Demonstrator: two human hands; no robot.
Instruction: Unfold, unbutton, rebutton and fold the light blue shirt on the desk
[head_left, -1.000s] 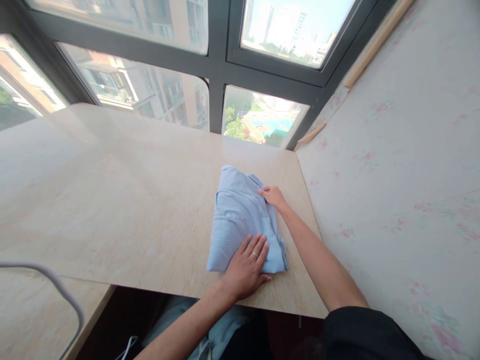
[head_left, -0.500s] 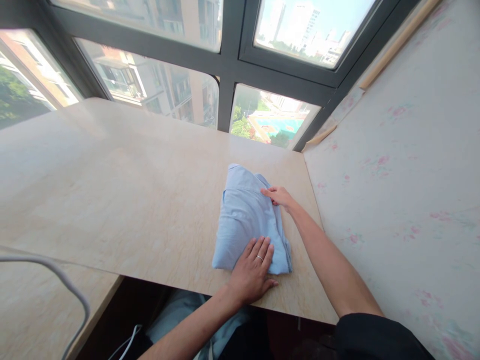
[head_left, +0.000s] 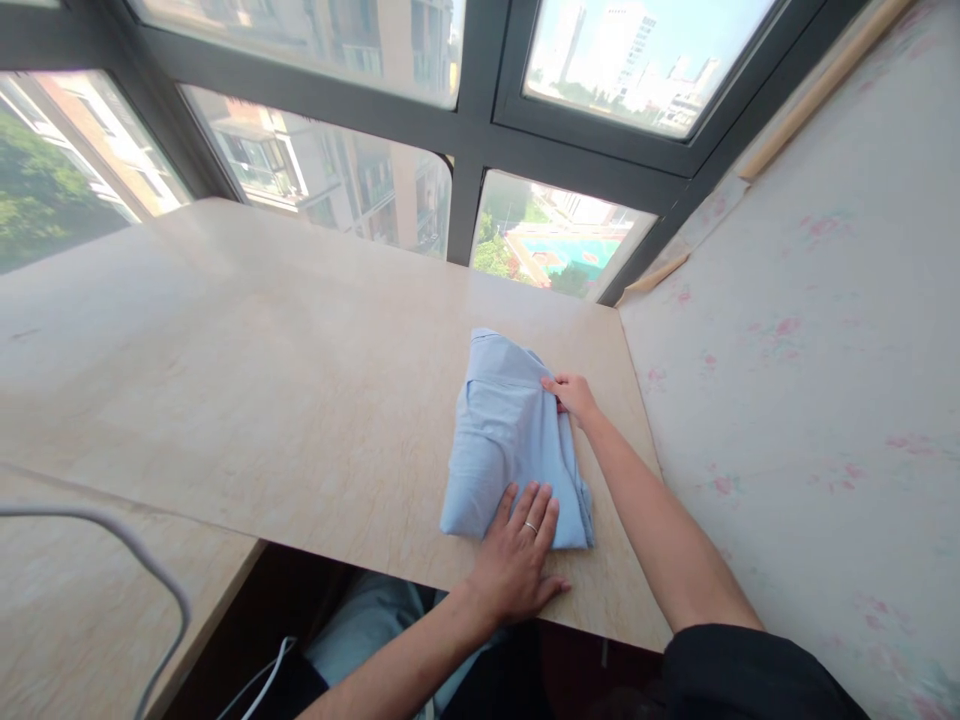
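Observation:
A folded light blue shirt (head_left: pixel 506 420) lies on the pale marbled surface before me. My left hand (head_left: pixel 520 550), with a ring on one finger, rests flat on its near edge, fingers stretched out and thumb on the bare surface. At the shirt's upper right edge, my right hand (head_left: pixel 571 395) pinches the fabric between thumb and fingers. Loose layers show along that right side, and the far end narrows to a folded corner. Fingertips under the cloth are partly hidden.
The marbled ledge (head_left: pixel 300 400) runs under dark-framed windows (head_left: pixel 469 190). On the right stands a flower-patterned wall (head_left: pixel 795 400), close to my right arm. A grey cable (head_left: pixel 142 555) loops at the lower left; a thin white cable (head_left: pixel 274 670) hangs near the ledge's front edge.
The view has shifted slightly, so everything appears a little further right. My right hand has drawn the shirt's upper edge slightly outward; my left hand stays flat on the cloth.

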